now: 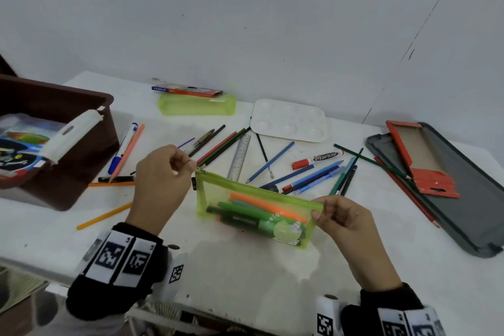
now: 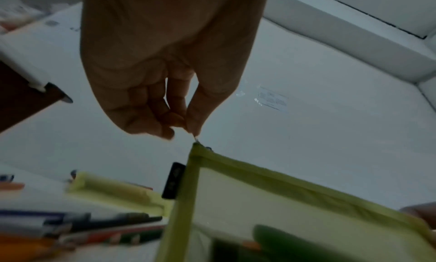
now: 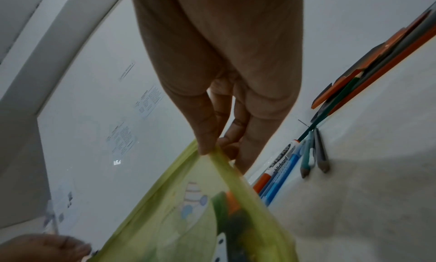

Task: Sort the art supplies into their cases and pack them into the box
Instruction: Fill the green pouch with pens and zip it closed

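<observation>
L hand (image 1: 161,172) fingers pinch zip pull (image 2: 195,139); R hand (image 1: 341,215) fingers pinch opposite corner of green pouch (image 1: 253,207), so you keep zip line taut above surface (image 1: 245,267) front edge.

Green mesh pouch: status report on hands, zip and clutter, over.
Left hand pinches zipper pull at the pouch's left end; right hand pinches the right corner. Markers inside. Loose pencils behind; brown box left.

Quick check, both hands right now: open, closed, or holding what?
Left hand: closed, fingers pinching the zipper pull of the green mesh pouch.
Right hand: closed, fingers pinching the pouch's opposite top corner.
</observation>
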